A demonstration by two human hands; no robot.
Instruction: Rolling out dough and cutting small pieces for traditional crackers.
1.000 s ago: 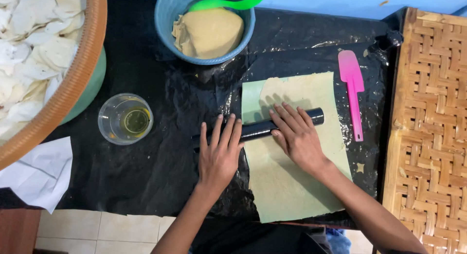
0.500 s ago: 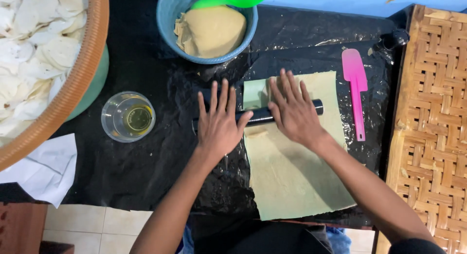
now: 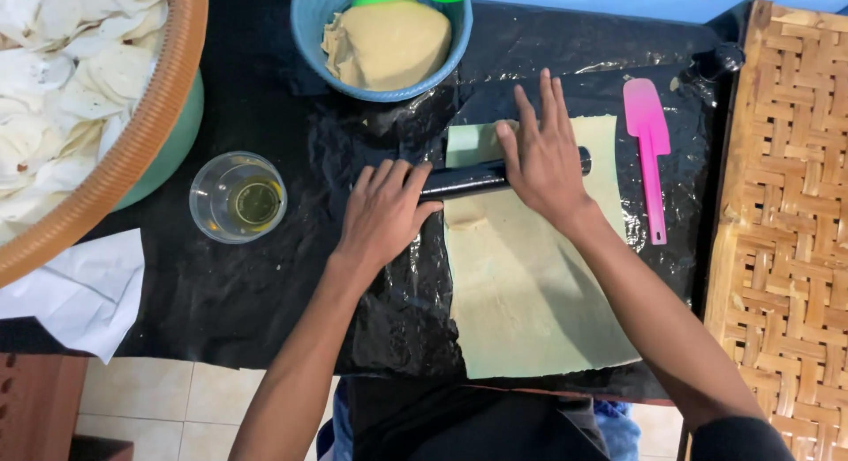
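**Rolling pin pushed up the dough sheet**

Both hands have travelled away from the person since the earlier frames, carrying the black rolling pin from the middle of the dough sheet up near its far edge. Left hand lies flat, fingers spread, palm pressing on the pin's left end over the bare plastic. Right hand is also flat and spread, pressing on the pin's right part above the sheet; neither hand grips around it.

A crinkled black plastic sheet covers the counter, and the thin pale dough lies on its right half, its near edge reaching almost to the counter's front. Just right of the dough lies a pink spatula, and beyond it a woven bamboo tray. At the far side, close to the fingertips, sits a blue bowl holding a lump of dough. A glass cup of oil stands well left of the left hand, near a large basket's rim. Open plastic lies between cup and pin. Tiled floor shows below.
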